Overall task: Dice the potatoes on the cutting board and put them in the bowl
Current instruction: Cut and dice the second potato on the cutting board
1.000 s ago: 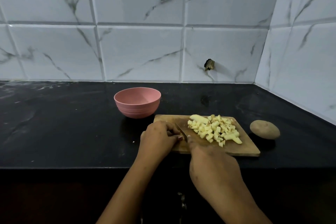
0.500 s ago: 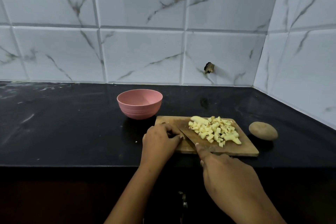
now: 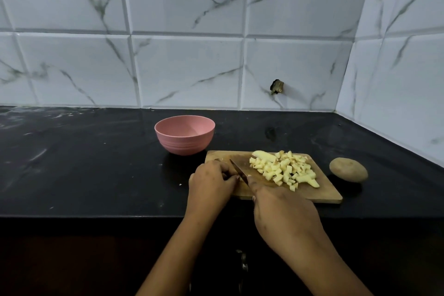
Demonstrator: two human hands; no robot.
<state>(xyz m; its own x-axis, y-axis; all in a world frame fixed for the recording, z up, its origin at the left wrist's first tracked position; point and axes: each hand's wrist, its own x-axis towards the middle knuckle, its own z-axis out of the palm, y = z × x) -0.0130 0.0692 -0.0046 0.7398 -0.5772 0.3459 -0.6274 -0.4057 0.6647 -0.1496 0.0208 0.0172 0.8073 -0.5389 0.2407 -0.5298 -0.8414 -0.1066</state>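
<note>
- Left hand [image 3: 211, 181] has its fingers curled tight over a small potato piece [image 3: 238, 177] at the near-left of the wooden cutting board [image 3: 322, 193]. Tips are tucked back from the edge, safety I'd guess, and the piece is mostly hidden.
- Right hand [image 3: 283, 214] is wrapped round the knife [image 3: 237, 172], handle buried in the fist, blade angled at that piece.
- Diced potato pile [image 3: 283, 169] sits on the board's right side, leaving cutting room.
- Pink bowl [image 3: 184, 134] is empty, just behind the board on the bench [image 3: 84, 163].
- Whole potato [image 3: 348, 169] waits on the right.

Single wide-angle head view: above counter [image 3: 72, 163] front edge, facing forward-down toward tiled wall [image 3: 192, 67]; cutting board [image 3: 322, 191] close.
</note>
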